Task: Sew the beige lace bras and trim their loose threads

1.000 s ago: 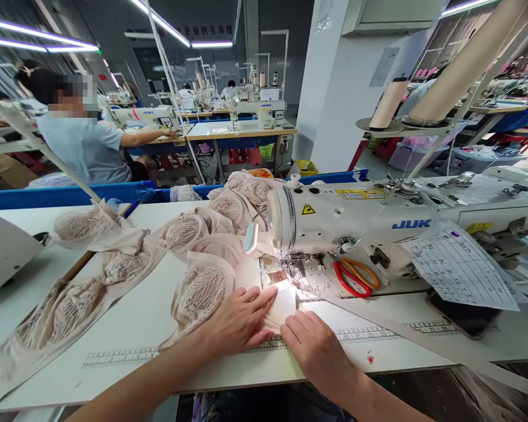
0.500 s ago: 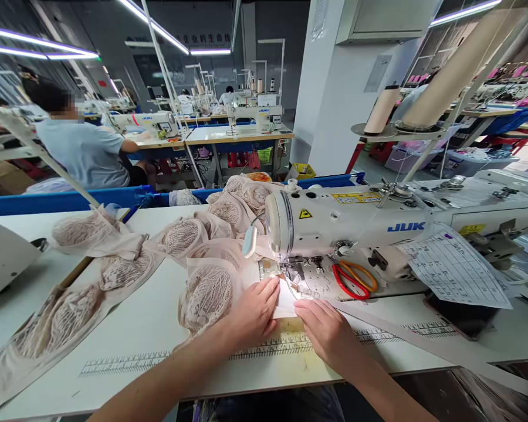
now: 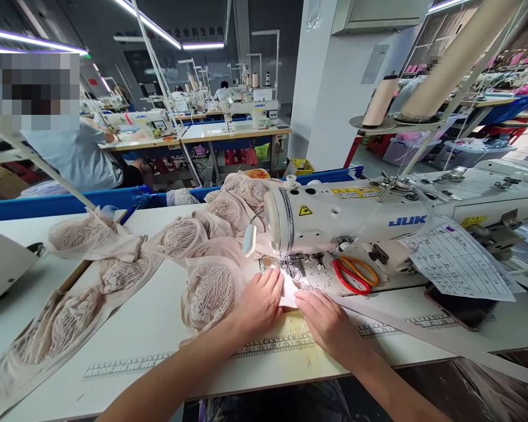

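Note:
My left hand lies flat, fingers together, pressing pale beige fabric onto the table just in front of the presser foot of a white sewing machine. My right hand rests beside it on the right, fingers pointing at the needle and touching the same fabric edge. A beige lace bra cup joined to this fabric lies left of my left hand. A long beige band runs from the needle area to the right across the table.
Several more lace cups are spread and piled over the white table to the left and behind. Red and orange scissors lie on the machine bed. A paper sheet hangs on the machine. Thread cones stand at right. A person in a blue shirt sits at another machine.
Both hands have slid forward with the fabric, from near the table's ruler strip up to the presser foot. The fabric edge now lies under the foot area.

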`<action>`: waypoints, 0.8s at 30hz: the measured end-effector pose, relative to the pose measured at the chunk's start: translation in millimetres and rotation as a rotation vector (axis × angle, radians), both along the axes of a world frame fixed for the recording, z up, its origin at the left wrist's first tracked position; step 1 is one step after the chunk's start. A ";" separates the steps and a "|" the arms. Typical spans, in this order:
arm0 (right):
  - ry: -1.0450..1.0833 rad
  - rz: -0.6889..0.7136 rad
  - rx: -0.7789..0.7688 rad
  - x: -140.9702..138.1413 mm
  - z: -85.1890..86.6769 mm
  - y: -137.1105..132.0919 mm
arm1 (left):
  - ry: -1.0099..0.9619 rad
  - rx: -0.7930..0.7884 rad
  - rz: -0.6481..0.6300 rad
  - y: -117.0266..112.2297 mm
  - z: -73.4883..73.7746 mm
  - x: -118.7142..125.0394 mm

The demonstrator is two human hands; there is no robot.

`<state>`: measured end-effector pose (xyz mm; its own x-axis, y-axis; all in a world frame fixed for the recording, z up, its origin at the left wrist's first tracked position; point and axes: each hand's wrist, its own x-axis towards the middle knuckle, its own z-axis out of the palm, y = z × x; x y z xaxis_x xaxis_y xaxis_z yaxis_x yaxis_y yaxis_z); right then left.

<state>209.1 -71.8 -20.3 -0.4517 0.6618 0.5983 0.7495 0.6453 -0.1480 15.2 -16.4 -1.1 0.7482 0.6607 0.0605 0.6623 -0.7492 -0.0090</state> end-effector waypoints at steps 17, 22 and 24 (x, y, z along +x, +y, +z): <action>-0.019 -0.038 0.027 -1.8 -4.2 5.5 | -0.052 0.051 0.039 10.4 -10.6 6.5; -0.033 -0.027 0.026 -2.9 -3.4 4.5 | -0.113 0.077 0.016 12.2 -21.9 4.3; -0.052 -0.033 0.020 -3.2 -4.1 5.1 | -0.140 0.087 0.010 14.1 -26.4 3.6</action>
<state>206.0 -66.7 -24.4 -0.4603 0.6652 0.5880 0.7770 0.6222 -0.0957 18.9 -2.3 -27.5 0.7221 0.6556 0.2208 0.6688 -0.7432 0.0197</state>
